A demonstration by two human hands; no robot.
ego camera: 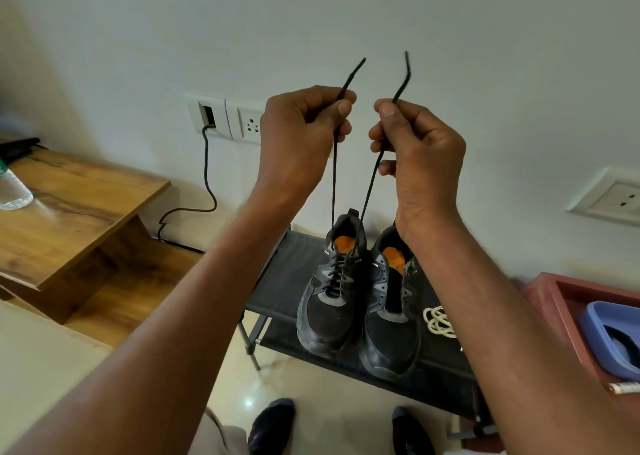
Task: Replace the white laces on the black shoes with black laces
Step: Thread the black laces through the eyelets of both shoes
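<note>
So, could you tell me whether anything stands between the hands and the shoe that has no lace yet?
Nothing visible blocks it. The unlaced shoe stands on the black rack beside the laced shoe, its top open. But the left hand and right hand each pinch an end of the black lace.

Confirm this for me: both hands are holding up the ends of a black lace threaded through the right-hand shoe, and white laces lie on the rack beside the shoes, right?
Not quite. In the head view the black lace runs down into the left-hand shoe, not the right-hand shoe. The rest stands: left hand, right hand, white laces, rack.
</note>
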